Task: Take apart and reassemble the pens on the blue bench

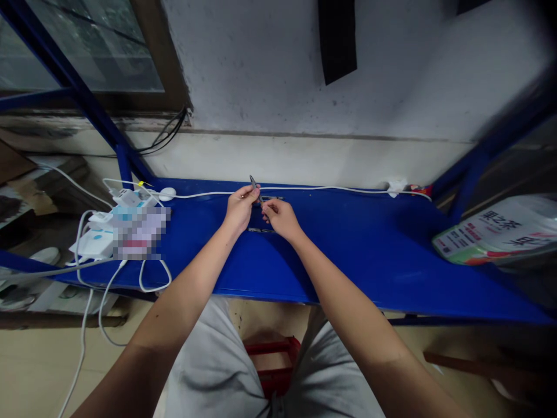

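Note:
Over the blue table (369, 244), my left hand (241, 208) is closed around a slim grey pen (253, 182), its pointed tip facing up and away from me. Close beside it, my right hand (278, 216) has thumb and fingers pinched together at the pen's lower end. Whatever small part sits in that pinch is mostly hidden by the fingers. On the tabletop below the hands lies a dark, slim pen-like piece (261, 230). Another thin dark piece (273, 198) shows just behind the right hand.
White power strips and chargers (93, 244) with looping cables crowd the table's left end. A white cable (304, 188) runs along the back edge by the wall. At the right lies a large labelled plastic package (500, 232). A red stool (276, 371) is below, between my legs.

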### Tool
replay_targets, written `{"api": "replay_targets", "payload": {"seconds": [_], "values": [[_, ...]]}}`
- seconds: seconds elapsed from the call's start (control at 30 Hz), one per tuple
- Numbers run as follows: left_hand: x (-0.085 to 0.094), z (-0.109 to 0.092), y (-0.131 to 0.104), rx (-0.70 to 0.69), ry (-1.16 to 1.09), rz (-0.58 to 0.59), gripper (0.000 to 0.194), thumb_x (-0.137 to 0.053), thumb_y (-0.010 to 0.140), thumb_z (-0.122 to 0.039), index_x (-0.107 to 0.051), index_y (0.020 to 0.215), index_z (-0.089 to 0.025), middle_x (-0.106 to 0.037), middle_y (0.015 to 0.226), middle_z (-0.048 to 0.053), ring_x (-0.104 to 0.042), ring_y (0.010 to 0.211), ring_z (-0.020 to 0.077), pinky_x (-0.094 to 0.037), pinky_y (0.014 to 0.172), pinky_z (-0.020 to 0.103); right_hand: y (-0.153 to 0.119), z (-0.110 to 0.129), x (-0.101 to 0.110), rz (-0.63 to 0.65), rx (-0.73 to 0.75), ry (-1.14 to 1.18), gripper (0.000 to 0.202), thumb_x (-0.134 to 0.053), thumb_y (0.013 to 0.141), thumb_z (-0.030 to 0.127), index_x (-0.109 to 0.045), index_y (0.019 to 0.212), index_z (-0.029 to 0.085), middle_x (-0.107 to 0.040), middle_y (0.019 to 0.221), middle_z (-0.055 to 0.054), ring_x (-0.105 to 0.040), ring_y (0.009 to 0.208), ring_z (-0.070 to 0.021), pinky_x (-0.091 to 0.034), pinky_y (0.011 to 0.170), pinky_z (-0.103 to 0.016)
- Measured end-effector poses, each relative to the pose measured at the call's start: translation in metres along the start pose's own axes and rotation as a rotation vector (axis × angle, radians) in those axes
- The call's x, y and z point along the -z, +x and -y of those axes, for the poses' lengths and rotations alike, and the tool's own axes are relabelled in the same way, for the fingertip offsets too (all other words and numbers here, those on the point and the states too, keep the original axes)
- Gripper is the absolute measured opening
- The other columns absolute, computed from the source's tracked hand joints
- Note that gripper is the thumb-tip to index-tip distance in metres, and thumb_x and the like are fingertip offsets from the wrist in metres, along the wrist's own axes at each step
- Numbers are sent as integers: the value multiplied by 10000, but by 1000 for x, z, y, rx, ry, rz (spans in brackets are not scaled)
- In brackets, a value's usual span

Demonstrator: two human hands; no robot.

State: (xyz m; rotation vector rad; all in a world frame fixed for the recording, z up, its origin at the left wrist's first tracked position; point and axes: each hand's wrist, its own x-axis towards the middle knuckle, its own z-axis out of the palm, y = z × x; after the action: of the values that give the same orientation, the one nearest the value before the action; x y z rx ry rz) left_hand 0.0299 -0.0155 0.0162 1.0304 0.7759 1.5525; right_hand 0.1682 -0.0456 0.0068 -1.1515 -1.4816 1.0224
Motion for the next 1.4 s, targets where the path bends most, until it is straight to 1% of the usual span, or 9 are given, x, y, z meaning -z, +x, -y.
{"api": "replay_targets", "payload": {"seconds": [0.13,0.33,0.53,0.63,0.73,0.97,1.2,1.3,1.4], "values": [[0,-1,-1,52,-41,40,104,-795,832,-240,-762,908,-177,-773,879,72,-683,807,179,-510,798,330,0,3,2,9,-21,-6,130,-544,894,227,-667,863,195,-691,777,-17,-629,624,-144,-525,623,-272],[-3,-2,-3,-41,8,5,162,-871,776,-263,-761,874,-195,-736,846,35,-651,768,146,-495,756,297,0,3,1,-16,-16,15,87,-567,876,215,-650,858,196,-672,757,-7,-611,628,-140,-515,619,-267],[-2,-5,-2,50,-96,56,163,-829,816,-250,-774,952,-178,-768,893,79,-708,871,196,-529,848,354,-1,9,2,20,-52,120,126,-549,900,231,-648,837,186,-600,682,17,-502,506,-104,-440,502,-238],[-5,-6,-4,2,-68,58,172,-815,837,-283,-769,968,-181,-772,935,92,-721,935,211,-529,882,363,-1,11,1,-13,-67,147,77,-583,877,232,-628,830,192,-607,691,17,-521,531,-108,-450,501,-232],[-5,-5,-4,-56,-10,19,188,-856,784,-275,-780,935,-194,-761,907,55,-697,869,174,-526,844,326,-2,11,0,-48,-59,122,39,-602,855,217,-617,825,195,-614,703,18,-551,573,-116,-468,531,-232],[-2,-8,-3,6,-64,63,178,-832,801,-236,-770,954,-168,-776,918,78,-719,873,189,-546,849,353,-1,10,2,47,-57,150,187,-507,950,281,-627,839,191,-541,669,34,-459,476,-97,-430,492,-241],[-7,-12,-7,-51,-30,44,268,-866,780,-293,-746,978,-159,-795,959,100,-761,913,221,-559,915,393,1,3,-1,-73,26,13,77,-557,916,281,-595,883,222,-575,750,25,-506,606,-132,-459,615,-259],[-6,-14,-7,-33,-38,64,244,-867,781,-293,-743,939,-154,-794,910,94,-770,908,231,-559,929,405,0,3,-2,-25,50,-11,111,-555,921,291,-621,868,218,-552,723,24,-497,608,-137,-441,613,-260],[-5,-17,-7,9,-63,111,194,-842,812,-270,-736,923,-153,-794,909,95,-775,959,250,-554,953,422,-3,9,1,55,-38,100,198,-542,947,330,-615,810,208,-475,644,38,-415,523,-113,-373,533,-245]]}}
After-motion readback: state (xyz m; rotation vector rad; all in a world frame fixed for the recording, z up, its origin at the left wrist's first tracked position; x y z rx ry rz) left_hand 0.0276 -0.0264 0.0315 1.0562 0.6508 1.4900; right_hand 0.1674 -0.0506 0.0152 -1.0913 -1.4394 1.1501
